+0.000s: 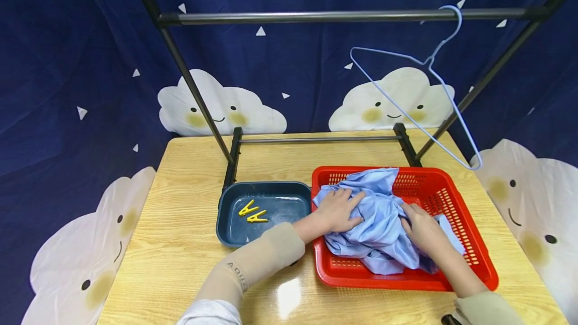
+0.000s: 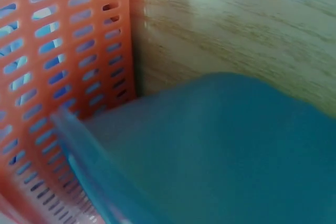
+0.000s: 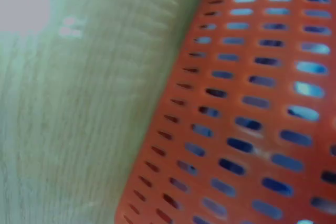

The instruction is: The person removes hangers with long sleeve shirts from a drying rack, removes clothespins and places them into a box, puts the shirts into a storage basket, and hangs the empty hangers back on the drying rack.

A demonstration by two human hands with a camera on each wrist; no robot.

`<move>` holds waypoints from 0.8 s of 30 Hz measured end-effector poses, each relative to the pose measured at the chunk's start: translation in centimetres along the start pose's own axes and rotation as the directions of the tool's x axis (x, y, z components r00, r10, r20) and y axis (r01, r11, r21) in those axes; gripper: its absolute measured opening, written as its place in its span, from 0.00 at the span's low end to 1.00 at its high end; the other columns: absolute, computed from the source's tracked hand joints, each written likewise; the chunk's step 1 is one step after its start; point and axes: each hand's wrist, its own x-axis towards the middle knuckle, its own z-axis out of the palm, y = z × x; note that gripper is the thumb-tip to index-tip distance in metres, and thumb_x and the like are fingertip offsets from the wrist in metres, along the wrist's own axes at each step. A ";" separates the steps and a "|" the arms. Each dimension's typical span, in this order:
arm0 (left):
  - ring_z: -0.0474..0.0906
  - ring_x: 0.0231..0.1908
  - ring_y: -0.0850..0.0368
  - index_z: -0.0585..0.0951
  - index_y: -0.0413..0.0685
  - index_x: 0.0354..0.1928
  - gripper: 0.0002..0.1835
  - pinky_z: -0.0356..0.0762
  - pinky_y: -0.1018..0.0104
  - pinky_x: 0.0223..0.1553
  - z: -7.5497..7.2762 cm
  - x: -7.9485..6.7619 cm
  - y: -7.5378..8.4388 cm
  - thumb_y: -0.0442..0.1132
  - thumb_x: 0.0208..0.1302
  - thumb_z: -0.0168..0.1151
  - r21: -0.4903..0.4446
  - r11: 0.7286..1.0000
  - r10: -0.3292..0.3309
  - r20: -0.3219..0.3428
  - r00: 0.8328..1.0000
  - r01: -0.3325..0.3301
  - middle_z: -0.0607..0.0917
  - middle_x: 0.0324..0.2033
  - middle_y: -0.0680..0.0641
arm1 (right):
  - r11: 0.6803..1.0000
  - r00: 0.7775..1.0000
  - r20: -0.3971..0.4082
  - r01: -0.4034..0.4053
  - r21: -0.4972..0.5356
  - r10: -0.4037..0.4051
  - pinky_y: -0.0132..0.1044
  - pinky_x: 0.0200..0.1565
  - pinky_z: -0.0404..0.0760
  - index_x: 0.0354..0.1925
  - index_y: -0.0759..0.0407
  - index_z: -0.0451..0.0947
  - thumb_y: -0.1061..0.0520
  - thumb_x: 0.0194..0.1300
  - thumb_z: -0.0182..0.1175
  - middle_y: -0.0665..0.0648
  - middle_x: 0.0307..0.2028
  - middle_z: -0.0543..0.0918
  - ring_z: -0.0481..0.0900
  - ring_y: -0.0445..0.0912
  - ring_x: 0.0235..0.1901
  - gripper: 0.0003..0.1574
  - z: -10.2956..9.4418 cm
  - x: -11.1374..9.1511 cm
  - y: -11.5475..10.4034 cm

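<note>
A heap of shiny light blue cloth (image 1: pixel 375 219) lies crumpled in a red perforated plastic basket (image 1: pixel 334 280); its folds hide whether it is one garment or more. My left hand (image 1: pixel 337 209) rests on the heap's left side, thumb and fingers spread. On the right side, my right hand (image 1: pixel 424 229) pinches a fold between thumb and fingers. Neither hand shows in the wrist views. Through the holes of the basket wall (image 3: pixel 247 93), bits of blue cloth appear in the right wrist view. The left wrist view shows the basket wall (image 2: pixel 68 40) too.
Left of the basket, a dark blue-green tub (image 1: pixel 282 187) holds two yellow clothespins (image 1: pixel 257 216). Behind stands a black rack (image 1: pixel 293 17) with a light blue hanger (image 1: pixel 406 56) on its bar, hanging above the basket's back right. The wooden table (image 1: pixel 180 204) supports everything.
</note>
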 end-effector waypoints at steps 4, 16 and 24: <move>0.59 0.62 0.57 0.49 0.67 0.70 0.36 0.59 0.59 0.59 0.8 0.5 0.5 0.65 0.62 0.42 0.030 0.999 -0.025 0.118 0.993 0.022 0.63 0.62 0.51 | 1.000 0.993 0.121 -0.016 0.009 0.015 0.59 0.46 0.69 0.52 0.74 0.69 0.64 0.59 0.55 0.74 0.45 0.75 0.73 0.67 0.46 0.23 0.8 -0.2 -0.1; 0.56 0.63 0.58 0.47 0.69 0.70 0.35 0.55 0.59 0.61 1.7 1.3 0.9 0.64 0.63 0.42 0.036 0.998 -0.057 0.230 0.971 0.050 0.62 0.62 0.53 | 0.999 0.969 0.245 -0.030 0.041 0.019 0.61 0.46 0.68 0.57 0.74 0.64 0.62 0.63 0.50 0.73 0.47 0.73 0.72 0.68 0.47 0.25 1.7 -0.4 0.1; 0.59 0.62 0.57 0.53 0.64 0.69 0.36 0.58 0.57 0.60 1.3 1.0 0.7 0.62 0.62 0.46 0.036 0.999 -0.018 0.138 0.990 0.013 0.65 0.62 0.53 | 0.996 0.970 0.241 -0.028 0.088 0.006 0.60 0.49 0.67 0.56 0.73 0.64 0.63 0.61 0.53 0.75 0.49 0.71 0.70 0.69 0.50 0.26 0.3 0.1 -0.1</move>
